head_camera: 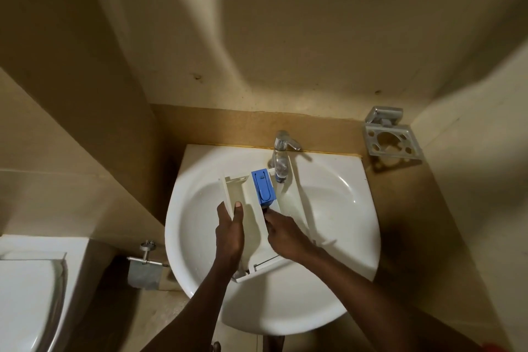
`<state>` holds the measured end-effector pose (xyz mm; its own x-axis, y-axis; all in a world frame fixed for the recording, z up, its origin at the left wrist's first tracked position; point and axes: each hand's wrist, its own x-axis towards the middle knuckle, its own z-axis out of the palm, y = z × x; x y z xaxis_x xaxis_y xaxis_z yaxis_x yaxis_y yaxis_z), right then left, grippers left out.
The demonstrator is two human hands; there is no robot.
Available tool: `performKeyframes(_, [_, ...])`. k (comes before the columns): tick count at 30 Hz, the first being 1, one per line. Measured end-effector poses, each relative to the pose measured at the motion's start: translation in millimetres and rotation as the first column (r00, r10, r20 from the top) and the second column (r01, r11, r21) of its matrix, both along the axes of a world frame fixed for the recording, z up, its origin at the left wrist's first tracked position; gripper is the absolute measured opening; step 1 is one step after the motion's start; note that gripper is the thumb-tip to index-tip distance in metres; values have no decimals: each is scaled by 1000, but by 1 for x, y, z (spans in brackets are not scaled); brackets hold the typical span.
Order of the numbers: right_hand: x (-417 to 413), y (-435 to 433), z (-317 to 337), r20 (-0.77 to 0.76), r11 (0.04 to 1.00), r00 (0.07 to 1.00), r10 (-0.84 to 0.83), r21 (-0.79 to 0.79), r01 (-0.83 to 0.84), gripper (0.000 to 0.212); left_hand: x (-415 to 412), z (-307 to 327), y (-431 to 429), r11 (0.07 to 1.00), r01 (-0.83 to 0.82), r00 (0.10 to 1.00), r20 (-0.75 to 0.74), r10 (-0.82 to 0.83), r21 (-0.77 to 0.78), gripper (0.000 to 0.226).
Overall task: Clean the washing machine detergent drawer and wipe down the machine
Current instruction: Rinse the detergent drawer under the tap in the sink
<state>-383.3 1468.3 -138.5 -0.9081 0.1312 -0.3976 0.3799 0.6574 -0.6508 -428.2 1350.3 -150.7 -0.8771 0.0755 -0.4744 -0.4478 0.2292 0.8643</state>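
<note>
The white detergent drawer [251, 217] lies lengthwise over the white sink [328, 208], its far end under the chrome tap [281, 157]. A blue insert [263, 187] sits in the drawer's far right compartment. My left hand [230, 233] grips the drawer's left wall, thumb inside the compartment. My right hand [283, 230] pinches a small dark object, perhaps a brush, just below the blue insert; what it is stays unclear. A thin stream of water runs from the tap beside the insert.
A metal toothbrush holder [390, 137] is fixed to the wall at the right. A toilet-paper holder [144, 263] hangs low on the left wall, with a white toilet [28, 294] beyond it. Beige walls close in on three sides.
</note>
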Motion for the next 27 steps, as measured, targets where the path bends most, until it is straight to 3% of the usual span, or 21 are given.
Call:
performKeyframes(2, [3, 5, -2, 30, 920, 966, 255, 300, -253, 53, 0, 0, -1, 1000, -4, 1000, 7, 4, -11, 44])
performKeyframes(3, [2, 6, 3, 45, 870, 950, 309, 390, -301, 46, 1, 1, -2, 1000, -6, 1000, 7, 6, -17, 44])
performKeyframes(5, [-5, 8, 12, 54, 802, 922, 383, 476, -361, 29, 3, 2, -2, 1000, -19, 1000, 11, 20, -24, 45])
performKeyframes(7, [-5, 15, 20, 14, 832, 936, 351, 454, -319, 21, 3, 6, -2, 999, -40, 999, 19, 41, -35, 45])
performKeyframes(9, [-4, 26, 20, -70, 973, 996, 58, 227, -41, 23, 1, 12, -2, 998, -46, 999, 19, 47, -51, 45])
performKeyframes(10, [-3, 31, 20, -62, 981, 979, -193, -15, 193, 24, -1, 15, -2, 998, -46, 999, 26, 48, -53, 45])
performKeyframes(11, [-5, 36, 21, 44, 854, 900, -434, -297, 427, 23, -3, 17, -2, 998, -46, 998, 32, 48, -50, 45])
performKeyframes(12, [-10, 41, 21, 207, 630, 796, -568, -513, 583, 21, -4, 19, -3, 998, -46, 998, 29, 47, -46, 45])
performKeyframes(13, [-16, 48, 21, 348, 410, 710, -612, -629, 661, 19, -4, 20, -3, 998, -43, 999, 18, 44, -45, 45])
performKeyframes(15, [-26, 59, 23, 472, 162, 627, -620, -704, 691, 18, -1, 23, -3, 998, -39, 999, -9, 39, -58, 45])
performKeyframes(17, [-37, 66, 28, 493, 57, 608, -623, -746, 663, 19, 7, 24, -1, 997, -54, 998, -40, 51, -56, 43])
performKeyframes(19, [-45, 67, 33, 505, 13, 589, -631, -752, 659, 17, 16, 26, 2, 996, -82, 996, -45, 81, -29, 39])
performKeyframes(23, [-54, 66, 33, 528, 28, 590, -611, -731, 682, 20, 24, 26, 5, 992, -123, 992, -36, 124, 21, 36])
performKeyframes(27, [-59, 62, 33, 559, -18, 605, -567, -742, 670, 25, 20, 22, 1, 990, -138, 990, 34, 138, 17, 38])
